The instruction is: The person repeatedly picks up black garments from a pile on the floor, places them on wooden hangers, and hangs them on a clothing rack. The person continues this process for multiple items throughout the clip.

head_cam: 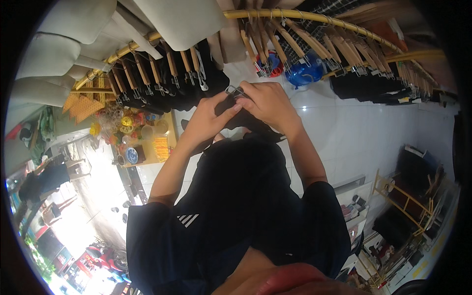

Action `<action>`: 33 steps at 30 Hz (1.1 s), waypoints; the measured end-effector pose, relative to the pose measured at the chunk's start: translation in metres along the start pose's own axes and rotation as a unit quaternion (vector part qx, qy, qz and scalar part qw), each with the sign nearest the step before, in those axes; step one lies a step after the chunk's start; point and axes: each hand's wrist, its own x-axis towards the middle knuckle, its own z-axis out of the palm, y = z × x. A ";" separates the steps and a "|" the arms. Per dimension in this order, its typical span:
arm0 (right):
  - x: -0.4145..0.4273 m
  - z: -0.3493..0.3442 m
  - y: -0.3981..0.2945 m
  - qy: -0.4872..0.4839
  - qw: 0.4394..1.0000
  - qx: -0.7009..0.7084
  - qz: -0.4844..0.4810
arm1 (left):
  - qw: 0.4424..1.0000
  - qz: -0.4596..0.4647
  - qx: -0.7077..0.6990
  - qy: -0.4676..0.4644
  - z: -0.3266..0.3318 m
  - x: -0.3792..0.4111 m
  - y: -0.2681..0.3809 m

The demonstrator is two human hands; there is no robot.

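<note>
Both hands meet in front of my body on a dark garment (245, 120) that hangs below them. My left hand (210, 116) grips the cloth's upper edge, its thumb pointing at the other thumb. My right hand (267, 105) is closed on the same edge, beside a metal clip (233, 89) that looks like that of a clip hanger. The fingers partly hide the clip, and the rest of the hanger cannot be made out. Behind the hands, black garments (217, 73) hang from wooden clip hangers (169, 66).
A yellow rail (302, 15) with many wooden hangers curves across the top. Below it stand a blue water bottle (304, 72) and a red basin (276, 64). At left is a wooden table (171, 129) with cups and a blue-patterned dish. Yellow racks (402, 199) stand at right.
</note>
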 end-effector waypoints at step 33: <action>-0.101 -0.008 0.091 0.305 0.888 0.311 0.144 | 0.988 -0.152 0.005 -0.007 -0.038 -0.056 -0.042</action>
